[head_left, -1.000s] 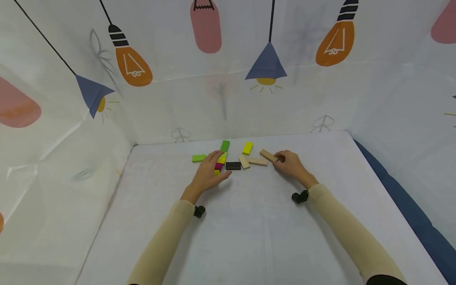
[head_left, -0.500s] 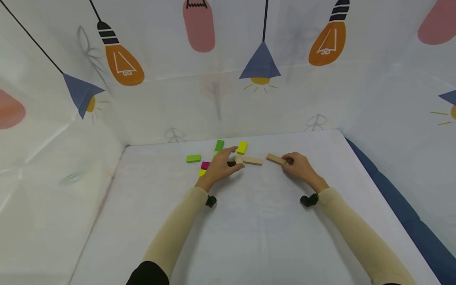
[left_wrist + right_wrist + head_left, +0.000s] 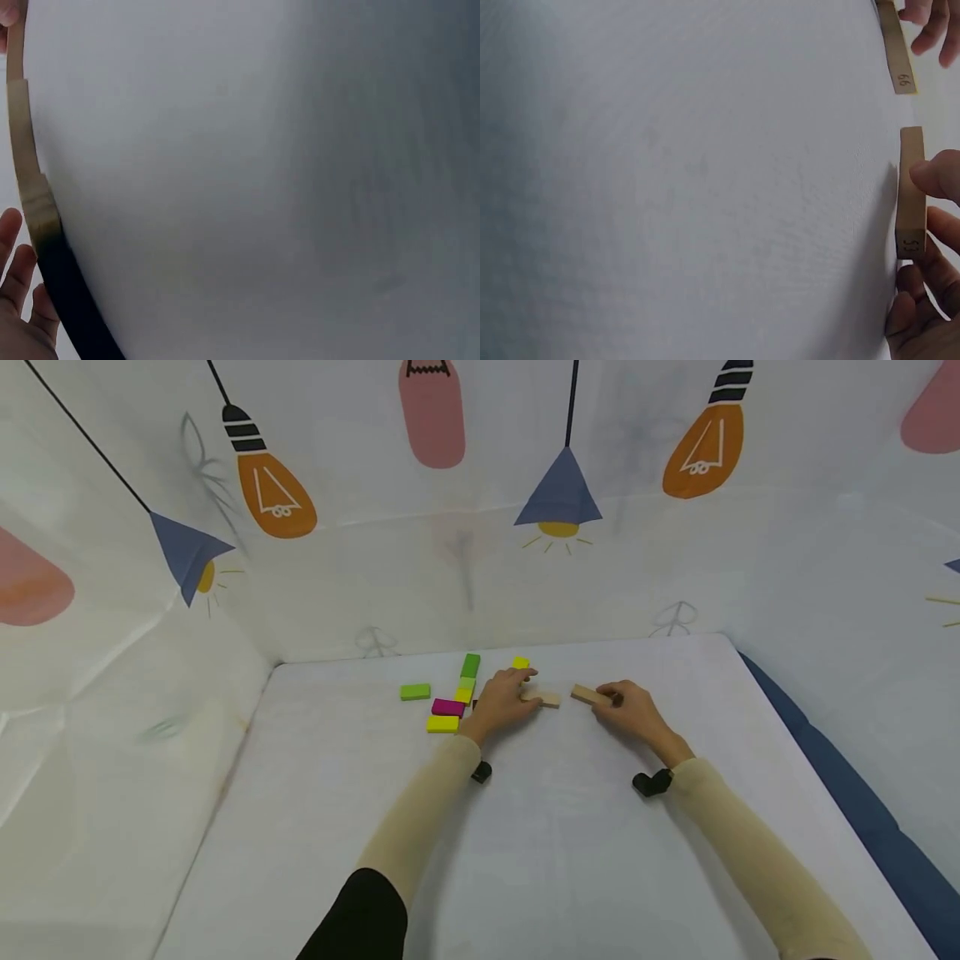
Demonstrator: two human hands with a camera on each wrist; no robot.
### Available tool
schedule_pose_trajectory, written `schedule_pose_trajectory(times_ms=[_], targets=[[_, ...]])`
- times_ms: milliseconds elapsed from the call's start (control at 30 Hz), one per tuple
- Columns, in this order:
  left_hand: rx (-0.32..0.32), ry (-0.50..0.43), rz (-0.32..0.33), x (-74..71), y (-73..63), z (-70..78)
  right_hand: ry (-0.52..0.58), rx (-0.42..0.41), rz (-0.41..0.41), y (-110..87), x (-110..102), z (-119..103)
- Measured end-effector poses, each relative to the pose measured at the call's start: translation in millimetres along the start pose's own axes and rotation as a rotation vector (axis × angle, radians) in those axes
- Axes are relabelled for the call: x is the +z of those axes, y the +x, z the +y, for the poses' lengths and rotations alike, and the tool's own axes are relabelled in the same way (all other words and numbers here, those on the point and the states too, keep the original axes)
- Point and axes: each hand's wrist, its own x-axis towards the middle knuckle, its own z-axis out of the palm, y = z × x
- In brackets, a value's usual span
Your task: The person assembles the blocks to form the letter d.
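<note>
Between the thumb and fingers of my right hand [image 3: 626,708] is a plain wooden block [image 3: 590,695], pinched near its right end. The right wrist view shows number marks on the end of this wooden block [image 3: 911,195]. My left hand [image 3: 504,702] hovers at the middle of the row, fingers loosely extended. Just past its thumb lies a second wooden block [image 3: 546,699], apart from the held one. In the left wrist view, a dark block [image 3: 75,300] and a shorter-looking wooden piece [image 3: 39,206] sit beside the left fingers [image 3: 19,274]. The head view mostly hides these two behind the hand.
Left of the hands lie a purple block [image 3: 447,707], a yellow block [image 3: 442,724] and a green block [image 3: 415,692]. Another green block [image 3: 470,665] stretches toward the back edge. Behind the left fingers a yellow block [image 3: 521,662] peeks out. A patterned curtain [image 3: 480,568] rises behind the table.
My left hand has moved right, from the coloured blocks across the dark block, uncovering the purple and yellow ones. My right hand has shifted slightly right with its wooden block, which lies less slanted.
</note>
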Motion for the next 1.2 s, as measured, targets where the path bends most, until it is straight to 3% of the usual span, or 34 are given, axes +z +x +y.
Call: schedule_pose_trajectory(times_ms=[167,400,933,1200], targets=[[0.001,0.042,0.006,6.8,1.2,6.7,0.001,-0.014,0.013,1.2,1.9,2.1],[0.059,0.190,-0.068,8.5,1.2,11.3,-0.014,-0.014,-0.007,4.2,2.6,2.0],[0.026,0.084,-0.066,4.3,1.3,14.5,-0.037,-0.023,0.007,1.9,-0.1,-1.9],[0.046,0.128,-0.020,-14.7,-0.4,15.6,-0.040,-0.047,0.025,-8.6,-7.1,-15.0]])
